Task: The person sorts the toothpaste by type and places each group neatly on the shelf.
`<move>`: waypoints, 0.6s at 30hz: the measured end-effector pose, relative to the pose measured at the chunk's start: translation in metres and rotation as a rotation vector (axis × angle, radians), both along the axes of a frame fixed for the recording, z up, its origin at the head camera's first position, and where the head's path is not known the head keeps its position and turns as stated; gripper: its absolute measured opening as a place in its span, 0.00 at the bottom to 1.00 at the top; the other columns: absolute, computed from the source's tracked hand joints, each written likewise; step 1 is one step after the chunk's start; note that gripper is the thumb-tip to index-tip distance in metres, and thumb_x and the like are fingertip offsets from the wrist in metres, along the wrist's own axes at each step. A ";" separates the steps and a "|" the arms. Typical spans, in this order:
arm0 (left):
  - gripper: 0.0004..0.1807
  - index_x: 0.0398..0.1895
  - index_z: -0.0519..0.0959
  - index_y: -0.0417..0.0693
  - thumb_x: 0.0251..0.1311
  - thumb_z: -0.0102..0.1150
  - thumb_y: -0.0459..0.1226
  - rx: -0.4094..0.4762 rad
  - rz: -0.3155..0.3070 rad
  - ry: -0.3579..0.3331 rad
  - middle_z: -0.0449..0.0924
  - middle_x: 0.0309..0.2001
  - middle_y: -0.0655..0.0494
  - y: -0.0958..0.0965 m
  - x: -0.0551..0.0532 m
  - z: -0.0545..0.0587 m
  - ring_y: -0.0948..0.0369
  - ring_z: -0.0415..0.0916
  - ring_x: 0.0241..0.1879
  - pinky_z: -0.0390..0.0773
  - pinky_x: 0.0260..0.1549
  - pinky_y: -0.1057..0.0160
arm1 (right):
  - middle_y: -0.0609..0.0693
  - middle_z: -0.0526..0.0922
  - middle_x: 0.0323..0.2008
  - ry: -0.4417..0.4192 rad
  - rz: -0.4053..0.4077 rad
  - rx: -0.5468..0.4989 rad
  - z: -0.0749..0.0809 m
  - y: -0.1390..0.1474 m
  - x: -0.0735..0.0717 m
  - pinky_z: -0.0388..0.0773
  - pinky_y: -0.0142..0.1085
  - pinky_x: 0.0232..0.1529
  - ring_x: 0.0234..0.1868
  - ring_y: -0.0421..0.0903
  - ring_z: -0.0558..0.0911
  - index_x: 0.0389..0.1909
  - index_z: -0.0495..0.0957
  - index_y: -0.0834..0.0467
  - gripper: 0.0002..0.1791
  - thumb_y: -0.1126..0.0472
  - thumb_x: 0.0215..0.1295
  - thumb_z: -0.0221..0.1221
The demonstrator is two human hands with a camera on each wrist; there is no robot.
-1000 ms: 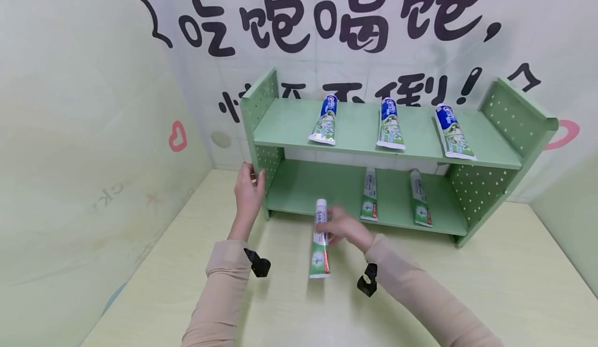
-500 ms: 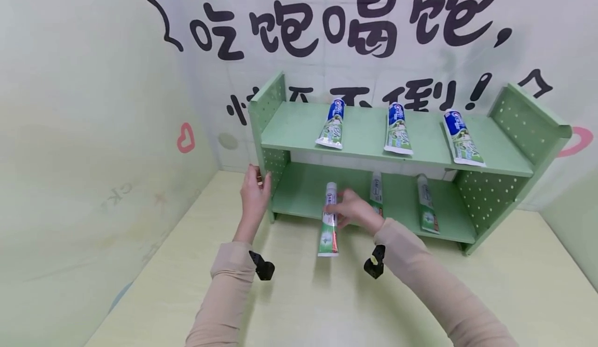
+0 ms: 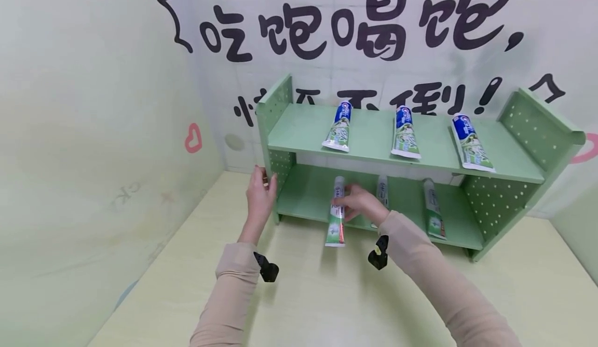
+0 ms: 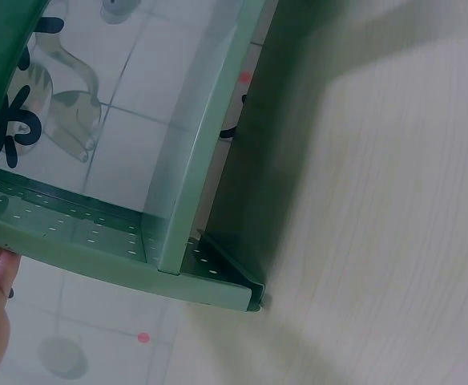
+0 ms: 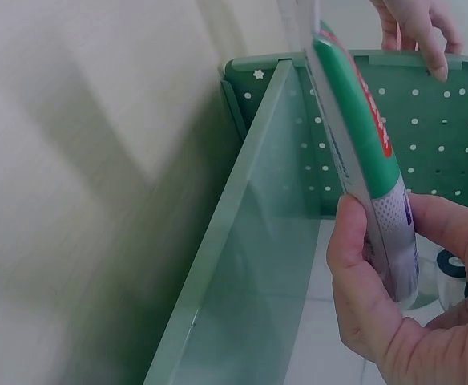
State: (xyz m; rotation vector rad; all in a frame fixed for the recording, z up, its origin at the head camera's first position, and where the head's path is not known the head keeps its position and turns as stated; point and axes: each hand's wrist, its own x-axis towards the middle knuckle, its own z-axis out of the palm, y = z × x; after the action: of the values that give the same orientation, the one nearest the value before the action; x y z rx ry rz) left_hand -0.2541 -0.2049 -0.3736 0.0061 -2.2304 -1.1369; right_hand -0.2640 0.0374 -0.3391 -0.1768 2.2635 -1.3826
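My right hand (image 3: 362, 204) pinches a white and green toothpaste tube (image 3: 336, 219) between thumb and fingers, its cap end toward the lower level of the green shelf (image 3: 308, 190) and its flat end out past the front edge. In the right wrist view the tube (image 5: 370, 152) stands apart from the lower board (image 5: 234, 265). My left hand (image 3: 260, 196) holds the front edge of the shelf's left side panel; in the right wrist view one digit of that left hand (image 5: 422, 32) lies over the panel's edge. Two similar tubes (image 3: 433, 209) lie on the lower level, one partly hidden behind my right hand.
On the upper level lie three blue and green toothpaste tubes (image 3: 404, 131), spaced apart. The shelf stands on a pale tabletop (image 3: 303, 295) against a white wall (image 3: 299, 56) with black lettering. Another wall (image 3: 103, 129) closes off the left side.
My right hand has carried the tube forward, so its cap end is now over the lower level. The left hand stays on the side panel. The head view has shifted slightly.
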 end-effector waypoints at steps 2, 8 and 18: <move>0.13 0.45 0.66 0.34 0.63 0.49 0.36 0.002 -0.003 0.005 0.73 0.43 0.39 0.000 0.000 0.000 0.47 0.76 0.44 0.85 0.40 0.57 | 0.66 0.73 0.48 0.008 0.002 -0.001 0.000 0.000 -0.003 0.85 0.39 0.37 0.38 0.51 0.79 0.63 0.51 0.71 0.35 0.60 0.62 0.56; 0.13 0.45 0.66 0.34 0.63 0.49 0.36 0.000 0.000 0.004 0.73 0.44 0.39 0.000 0.001 -0.001 0.47 0.76 0.45 0.85 0.40 0.58 | 0.68 0.72 0.49 0.012 -0.009 -0.010 -0.003 0.000 -0.013 0.85 0.40 0.38 0.40 0.52 0.79 0.64 0.49 0.71 0.37 0.60 0.61 0.56; 0.14 0.46 0.66 0.33 0.63 0.49 0.36 0.009 0.003 0.006 0.73 0.44 0.38 0.001 0.002 0.000 0.47 0.76 0.45 0.85 0.40 0.58 | 0.70 0.69 0.52 -0.018 -0.047 -0.047 -0.007 -0.007 -0.027 0.84 0.41 0.40 0.41 0.54 0.78 0.63 0.46 0.73 0.37 0.64 0.61 0.55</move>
State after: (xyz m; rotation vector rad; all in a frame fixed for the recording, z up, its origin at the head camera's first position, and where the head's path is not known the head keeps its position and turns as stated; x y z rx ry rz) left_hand -0.2518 -0.2041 -0.3733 0.0098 -2.2198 -1.1435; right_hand -0.2911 0.0308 -0.3458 -0.1271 2.2344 -1.4569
